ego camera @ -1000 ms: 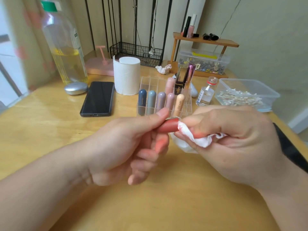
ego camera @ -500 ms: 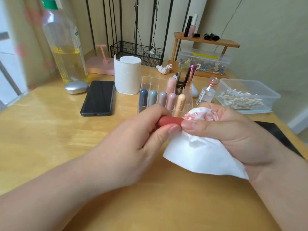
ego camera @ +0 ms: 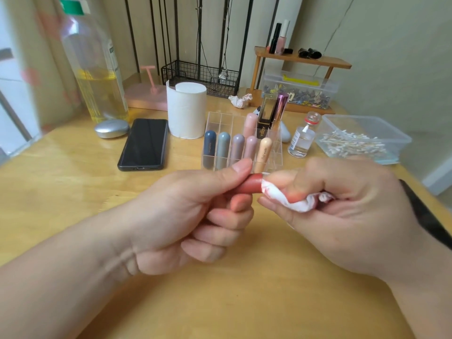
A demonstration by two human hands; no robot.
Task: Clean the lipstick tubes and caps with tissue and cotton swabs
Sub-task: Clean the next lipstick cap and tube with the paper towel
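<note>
Over the wooden table (ego camera: 73, 192), left hand (ego camera: 186, 216) grips red tube (ego camera: 249, 187), right hand (ego camera: 342, 216) pinching tissue (ego camera: 298, 204).

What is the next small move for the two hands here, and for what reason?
Probably the left hand should turn the red lipstick tube a little while the right hand rubs it with the tissue. The tissue, already stained red, covers only the tube's right end, and the rest of the tube sits inside the left grip.
</note>
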